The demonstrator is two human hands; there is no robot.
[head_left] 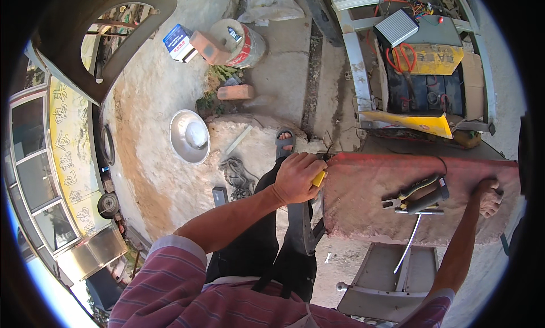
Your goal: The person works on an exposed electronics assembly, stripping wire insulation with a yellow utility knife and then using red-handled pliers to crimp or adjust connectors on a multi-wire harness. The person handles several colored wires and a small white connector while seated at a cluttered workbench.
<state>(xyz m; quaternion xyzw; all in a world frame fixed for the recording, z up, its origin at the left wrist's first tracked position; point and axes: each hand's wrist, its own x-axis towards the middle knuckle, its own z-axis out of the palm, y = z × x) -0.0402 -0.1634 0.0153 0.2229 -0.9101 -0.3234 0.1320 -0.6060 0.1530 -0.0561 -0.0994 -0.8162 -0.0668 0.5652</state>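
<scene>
My left hand (300, 177) is closed in a fist around a yellow-handled tool (319, 179). It is at the left end of a worn, dusty red padded board (357, 206); the fingers hide most of the tool. At the board's right end, my right hand (489, 197) rests on the surface with its fingers curled in. Whether they grip anything is hidden. Between the hands lie cutting pliers (417, 187) with dark handles, beside a black-handled tool (428, 200). A metal T-handle wrench (410, 237) hangs over the board's near edge.
Beyond the board stands an open vehicle frame (357, 72) with batteries, wires, red-handled scissors (401, 58) and a silver finned box (396, 28). A metal basin (190, 136), bricks (235, 92), a bucket (245, 47) and a blue-white carton (178, 42) stand on the ground to the left.
</scene>
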